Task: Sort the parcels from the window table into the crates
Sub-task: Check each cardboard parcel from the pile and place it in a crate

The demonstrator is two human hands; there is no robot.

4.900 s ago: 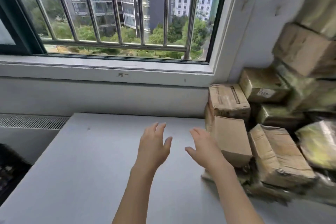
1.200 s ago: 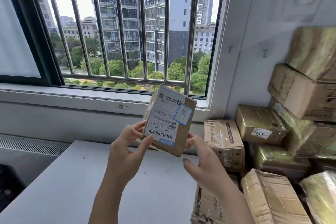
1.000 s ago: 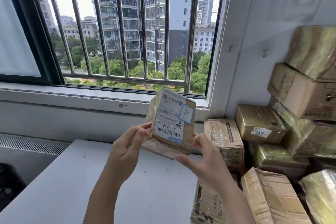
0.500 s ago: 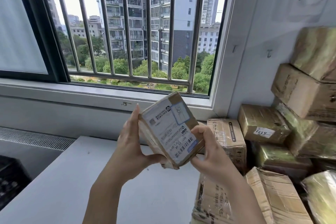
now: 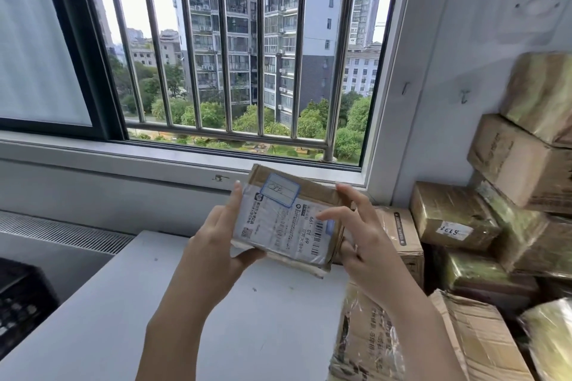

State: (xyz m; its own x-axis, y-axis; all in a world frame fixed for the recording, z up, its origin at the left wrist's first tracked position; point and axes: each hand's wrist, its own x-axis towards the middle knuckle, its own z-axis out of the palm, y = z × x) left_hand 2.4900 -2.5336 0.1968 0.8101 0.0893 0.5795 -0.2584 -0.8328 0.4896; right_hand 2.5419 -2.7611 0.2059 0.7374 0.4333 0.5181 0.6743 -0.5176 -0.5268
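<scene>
Both hands hold one small parcel (image 5: pixel 286 219) above the bench (image 5: pixel 123 318). Left hand (image 5: pixel 216 244) fingers curl round it; right hand (image 5: pixel 362 241) fingers spread wide on it.

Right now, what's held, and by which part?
A labelled parcel, held off the table: left hand grips its left edge, right hand its right edge.

This looks like a small parcel sorting or storage room high up in a city building. Taped cardboard parcels (image 5: pixel 507 161) are heaped against the white wall at the right edge of a plain grey table (image 5: pixel 130 312). A barred window (image 5: pixel 241 49) faces apartment towers and treetops, and what may be a dark crate (image 5: pixel 21 297) sits at the left.
</scene>
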